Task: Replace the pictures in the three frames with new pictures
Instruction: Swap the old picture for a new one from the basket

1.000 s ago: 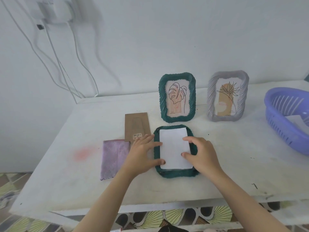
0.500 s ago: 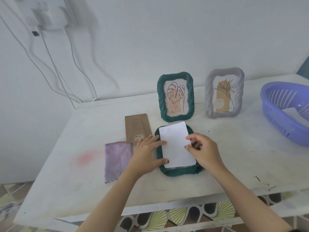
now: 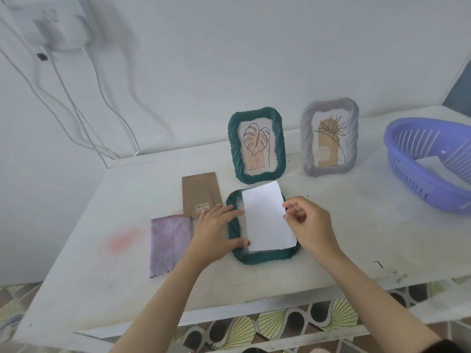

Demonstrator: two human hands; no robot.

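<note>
A dark green frame (image 3: 265, 257) lies face down on the white table (image 3: 331, 238). A white picture card (image 3: 266, 217), blank side up, tilts up out of it, its far end past the frame's top edge. My right hand (image 3: 309, 222) pinches the card's right edge between thumb and fingers. My left hand (image 3: 215, 231) rests flat on the frame's left rim, fingers spread, thumb touching the card's lower left corner. Behind, a second green frame (image 3: 256, 145) with a leaf drawing and a grey frame (image 3: 328, 140) with a plant drawing stand upright.
A brown cardboard backing (image 3: 200, 193) lies left of the flat frame, with a purple cloth (image 3: 169, 244) in front of it. A blue plastic basket (image 3: 430, 159) holding white paper sits at the right edge. White cables (image 3: 76, 115) hang down the wall at the left.
The card lay flat inside the frame under both hands; my right hand has pinched its right edge and lifted and slid it up out of the frame. My left hand stays on the rim.
</note>
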